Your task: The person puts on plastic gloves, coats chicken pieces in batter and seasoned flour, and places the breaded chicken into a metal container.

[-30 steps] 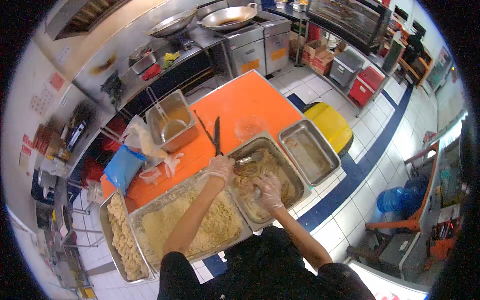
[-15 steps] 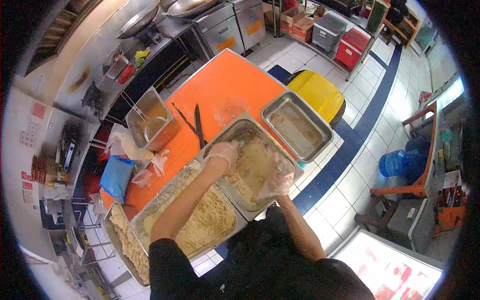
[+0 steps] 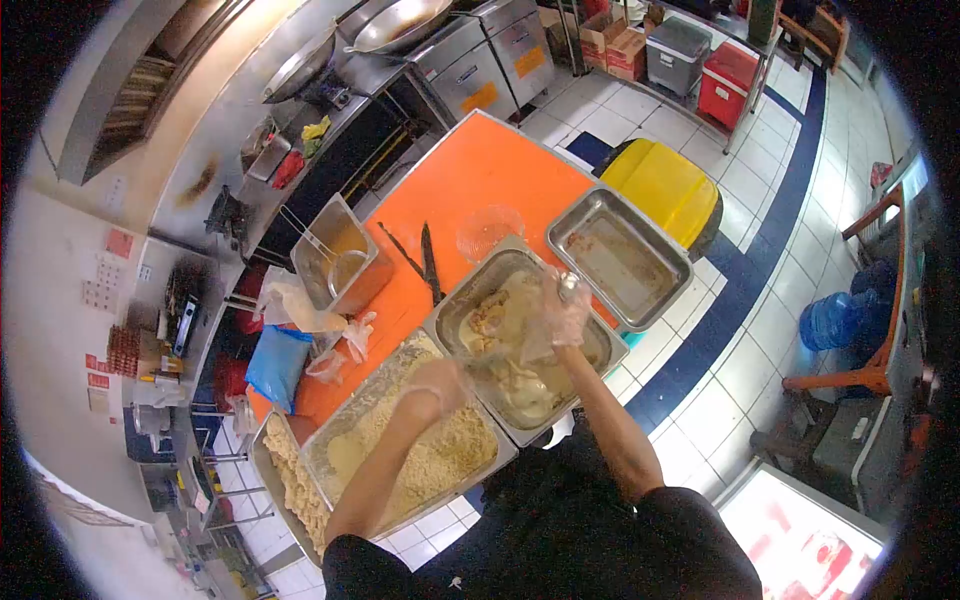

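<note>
My right hand (image 3: 565, 318), in a clear plastic glove, is closed round a metal utensil (image 3: 568, 287) over the right side of a steel tray of pale wet batter (image 3: 525, 375). Some pieces lie in that batter. My left hand (image 3: 437, 385), also gloved, is blurred by motion above the top right part of a wide tray of crumbly flour (image 3: 400, 455); its fingers are smeared. A narrow tray of coated pieces (image 3: 292, 480) stands left of the flour.
On the orange table (image 3: 480, 165) are two dark knives (image 3: 430, 262), a clear bowl (image 3: 490, 232), a deep pan with a strainer (image 3: 342, 265) and a blue bag (image 3: 277, 366). An empty steel tray (image 3: 620, 255) lies at the right, by a yellow-lidded bin (image 3: 660, 195).
My left hand has moved out of the batter tray to above the flour. My right hand has risen with the metal utensil, which earlier lay in the batter. The camera view has shifted.
</note>
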A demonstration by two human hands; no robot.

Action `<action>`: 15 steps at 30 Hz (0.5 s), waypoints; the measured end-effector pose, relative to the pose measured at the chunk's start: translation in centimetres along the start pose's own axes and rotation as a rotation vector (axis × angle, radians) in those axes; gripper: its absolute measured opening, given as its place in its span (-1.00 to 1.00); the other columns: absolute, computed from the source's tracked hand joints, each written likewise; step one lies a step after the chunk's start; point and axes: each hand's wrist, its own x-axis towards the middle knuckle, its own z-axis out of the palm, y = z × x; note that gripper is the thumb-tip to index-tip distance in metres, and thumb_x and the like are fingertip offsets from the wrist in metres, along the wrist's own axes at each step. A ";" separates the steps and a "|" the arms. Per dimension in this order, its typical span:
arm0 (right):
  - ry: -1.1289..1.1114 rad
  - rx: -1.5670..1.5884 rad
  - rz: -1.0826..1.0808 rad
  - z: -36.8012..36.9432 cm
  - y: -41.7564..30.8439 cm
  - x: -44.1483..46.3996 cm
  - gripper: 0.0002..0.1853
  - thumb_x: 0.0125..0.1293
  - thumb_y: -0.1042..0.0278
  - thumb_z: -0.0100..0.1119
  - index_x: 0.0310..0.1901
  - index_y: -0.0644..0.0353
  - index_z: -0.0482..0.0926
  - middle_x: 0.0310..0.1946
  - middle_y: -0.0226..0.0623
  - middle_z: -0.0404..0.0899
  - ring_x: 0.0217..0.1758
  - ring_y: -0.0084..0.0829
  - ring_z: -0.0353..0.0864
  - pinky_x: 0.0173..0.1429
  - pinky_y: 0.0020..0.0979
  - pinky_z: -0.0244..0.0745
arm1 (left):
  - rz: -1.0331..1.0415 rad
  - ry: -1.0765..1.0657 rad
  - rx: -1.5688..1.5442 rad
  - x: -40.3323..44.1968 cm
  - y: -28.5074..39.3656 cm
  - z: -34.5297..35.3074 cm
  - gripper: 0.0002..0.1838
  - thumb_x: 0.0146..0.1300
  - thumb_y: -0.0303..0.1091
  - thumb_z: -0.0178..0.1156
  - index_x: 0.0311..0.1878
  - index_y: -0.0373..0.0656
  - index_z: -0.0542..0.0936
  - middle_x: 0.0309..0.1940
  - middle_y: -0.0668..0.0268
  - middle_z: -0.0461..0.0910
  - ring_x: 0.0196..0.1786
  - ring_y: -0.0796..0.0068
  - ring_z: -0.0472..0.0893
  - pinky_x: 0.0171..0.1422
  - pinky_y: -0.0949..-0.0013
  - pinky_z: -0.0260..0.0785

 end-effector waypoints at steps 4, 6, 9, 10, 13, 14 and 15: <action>0.026 0.114 0.005 -6.2 -4.1 -3.0 -0.60 0.30 0.22 0.17 -0.64 0.22 0.40 -0.73 -0.49 0.31 -0.61 -0.61 0.23 -0.50 -0.39 0.17 | -0.094 0.253 -0.065 5.4 -4.2 1.5 -0.69 0.23 -0.22 -0.01 -0.16 -0.24 0.58 -0.23 -0.06 0.61 -0.19 -0.03 0.62 -0.07 0.04 0.45; 0.013 -0.002 0.094 -6.8 -3.7 -4.1 -0.62 0.30 0.21 0.17 -0.61 0.23 0.43 -0.69 -0.39 0.37 -0.59 -0.53 0.31 -0.49 -0.38 0.20 | -0.040 0.265 -0.025 8.9 -5.9 5.5 -0.68 0.24 -0.20 -0.02 -0.17 -0.24 0.58 -0.23 -0.05 0.61 -0.19 -0.03 0.62 -0.07 0.04 0.46; 0.146 -0.038 -0.072 -4.9 0.5 -3.6 -0.62 0.30 0.19 0.16 -0.60 0.24 0.43 -0.68 -0.34 0.40 -0.59 -0.50 0.33 -0.47 -0.34 0.22 | 0.028 0.279 -0.177 8.5 -2.8 8.7 -0.67 0.24 -0.17 0.00 -0.13 -0.22 0.55 -0.24 -0.08 0.60 -0.18 -0.08 0.61 -0.08 0.01 0.44; 0.195 -0.050 -0.119 -4.2 1.4 -3.2 -0.62 0.30 0.19 0.16 -0.59 0.24 0.43 -0.67 -0.33 0.41 -0.58 -0.48 0.34 -0.47 -0.32 0.23 | -0.051 0.081 -0.066 4.2 1.5 4.9 -0.67 0.25 -0.17 0.00 -0.10 -0.21 0.53 -0.25 -0.09 0.60 -0.19 -0.09 0.60 -0.08 -0.01 0.43; 0.229 -0.208 -0.234 -2.2 2.5 -0.9 -0.61 0.29 0.15 0.17 -0.57 0.27 0.45 -0.67 -0.29 0.42 -0.59 -0.45 0.33 -0.44 -0.28 0.25 | -0.038 0.062 -0.138 0.1 3.7 5.6 -0.69 0.25 -0.18 0.01 -0.10 -0.18 0.54 -0.27 -0.10 0.59 -0.18 -0.11 0.59 -0.08 -0.02 0.43; 0.217 -0.143 -0.173 -1.6 3.1 -0.2 -0.62 0.29 0.14 0.18 -0.55 0.27 0.47 -0.65 -0.29 0.44 -0.58 -0.47 0.35 -0.43 -0.28 0.26 | 0.016 0.072 -0.158 -1.3 4.2 4.5 -0.69 0.26 -0.18 0.00 -0.09 -0.18 0.54 -0.28 -0.10 0.59 -0.19 -0.11 0.59 -0.08 -0.02 0.43; 0.238 -0.036 -0.092 -1.2 3.6 0.0 -0.65 0.28 0.16 0.19 -0.53 0.26 0.49 -0.62 -0.29 0.47 -0.57 -0.49 0.37 -0.43 -0.29 0.27 | 0.071 0.085 -0.178 -2.3 4.3 3.8 -0.69 0.28 -0.17 -0.01 -0.09 -0.17 0.54 -0.29 -0.09 0.59 -0.19 -0.11 0.59 -0.07 -0.02 0.43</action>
